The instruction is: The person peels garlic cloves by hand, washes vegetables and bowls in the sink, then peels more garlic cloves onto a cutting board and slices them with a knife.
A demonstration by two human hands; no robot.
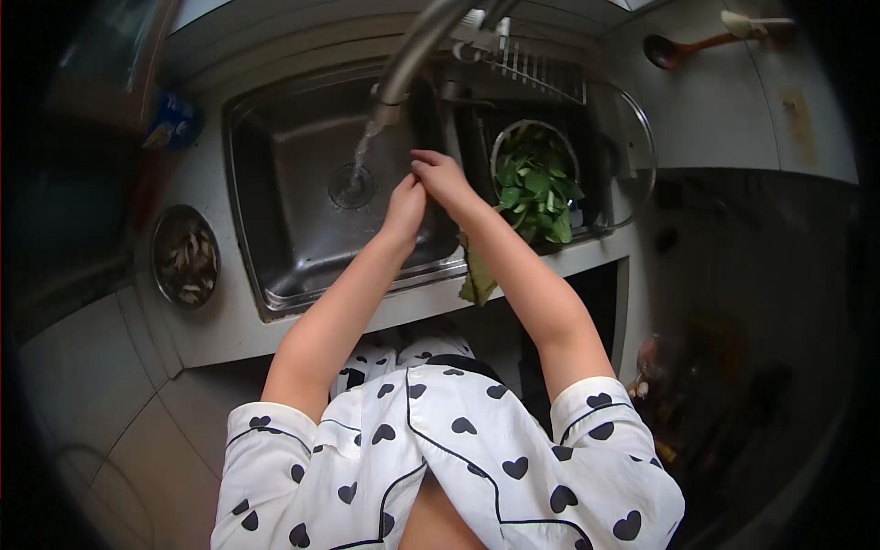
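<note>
Both hands are over the right side of the large sink basin (pixel 307 220), beside the faucet (pixel 408 64). Water (pixel 365 147) runs from its spout toward the drain (pixel 351 186), to the left of the hands. My left hand (pixel 404 203) has its fingers together, touching the other hand. My right hand (pixel 444 177) lies against it with bent fingers pressed together. Nothing can be made out between them. To their right, a bowl of green leaves (pixel 534 188) stands in the smaller basin.
A metal bowl of pale pieces (pixel 188 257) is on the counter at left, near a blue package (pixel 171 122). A glass lid (pixel 642 137) and dish rack (pixel 541 73) stand at right. A yellowish leaf (pixel 478 277) hangs over the front edge. A wooden ladle (pixel 678 52) lies at upper right.
</note>
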